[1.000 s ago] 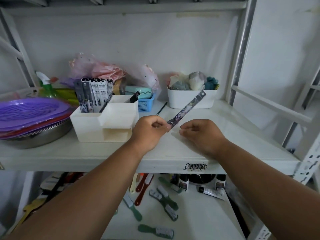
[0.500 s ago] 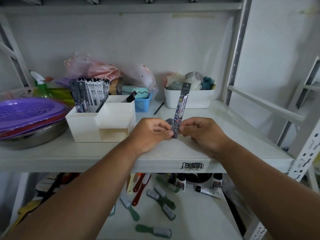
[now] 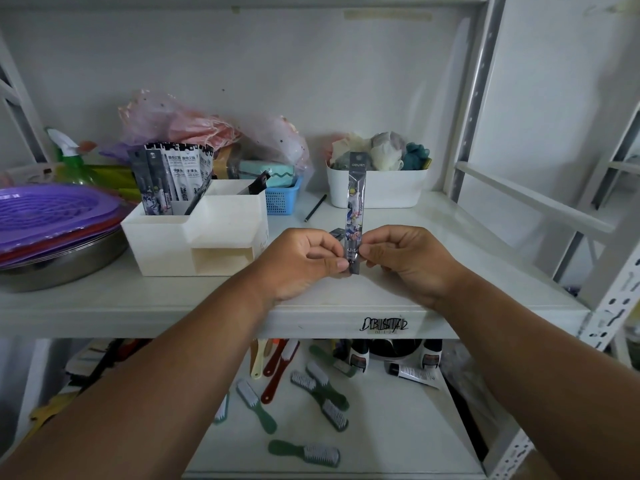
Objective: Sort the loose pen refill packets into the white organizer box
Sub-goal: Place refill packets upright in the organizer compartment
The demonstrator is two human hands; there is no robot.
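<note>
**Packet upright at centre frame, organizer waiting to the left**

Both hands meet at the middle of the frame, and between them stands one pen refill packet (image 3: 354, 209), long axis vertical, its printed top reaching up in front of the white tub (image 3: 377, 188). The left hand (image 3: 301, 259) pinches its lower end, fingers curled, thumb against the strip; the right hand (image 3: 407, 259) pinches the same end from the other side. Something dark peeks out behind the left fingers, possibly another packet, too hidden to call.

Here is the relation that matters: the white organizer box (image 3: 194, 237) sits to the left of the grip and a little higher in frame, so the left hand is the nearer one. Its rear compartment already holds a row of refill packets (image 3: 173, 178) standing on end, and this one looks ready to drop in the same way, bottom first.

The work surface is a white metal shelf (image 3: 138, 299). Purple baskets (image 3: 52, 216) stack in a steel bowl at far left, a blue basket (image 3: 282, 200) sits behind the organizer, a loose pen (image 3: 315, 208) lies beside it. Brushes (image 3: 318, 386) scatter across the lower shelf.
</note>
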